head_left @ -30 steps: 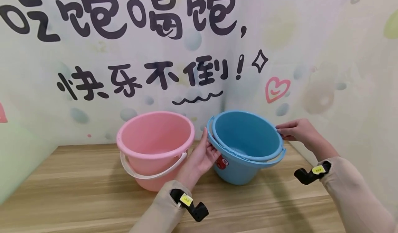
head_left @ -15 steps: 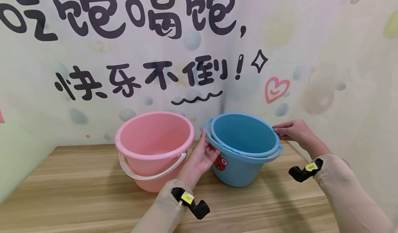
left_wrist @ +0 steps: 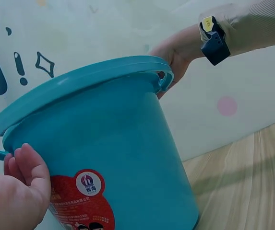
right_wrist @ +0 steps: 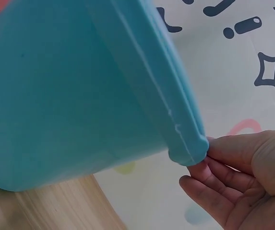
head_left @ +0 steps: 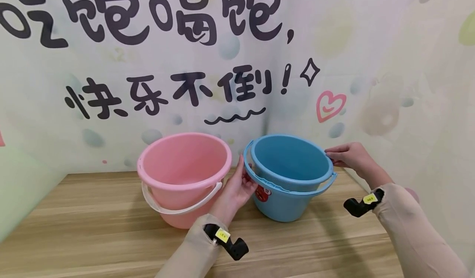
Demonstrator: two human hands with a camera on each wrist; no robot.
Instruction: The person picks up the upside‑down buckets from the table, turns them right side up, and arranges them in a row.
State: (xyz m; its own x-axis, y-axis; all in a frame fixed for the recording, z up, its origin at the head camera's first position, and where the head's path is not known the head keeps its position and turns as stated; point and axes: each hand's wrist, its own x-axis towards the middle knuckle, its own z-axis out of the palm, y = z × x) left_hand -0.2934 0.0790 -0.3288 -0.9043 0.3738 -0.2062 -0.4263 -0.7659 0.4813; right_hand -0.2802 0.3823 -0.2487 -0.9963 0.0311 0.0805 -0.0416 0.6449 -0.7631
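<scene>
A blue bucket point(head_left: 283, 206) with a red label point(left_wrist: 82, 199) is held between both hands, its mouth facing up. Its blue handle point(head_left: 272, 186) hangs a little below the front rim. At the bucket's left side, my left hand point(head_left: 233, 191) grips the handle, thumb outside and fingers curled beneath; part of the grip is hidden in the left wrist view. My right hand point(head_left: 356, 158) pinches the rim at the right, by the handle's end, as the right wrist view shows. Whether the base touches the table cannot be told.
Close on the left stands a pink bucket point(head_left: 185, 162), its white handle point(head_left: 182, 211) lowered at the front. Both are over a wood-grain table point(head_left: 92, 228). A patterned cloth wall point(head_left: 167, 55) with dark lettering rises behind and on the right.
The blue handle has dropped from the rim, opening a wider gap at the front, and my left hand has moved slightly down with it. Earlier, the blue bucket shifted slightly left and down.
</scene>
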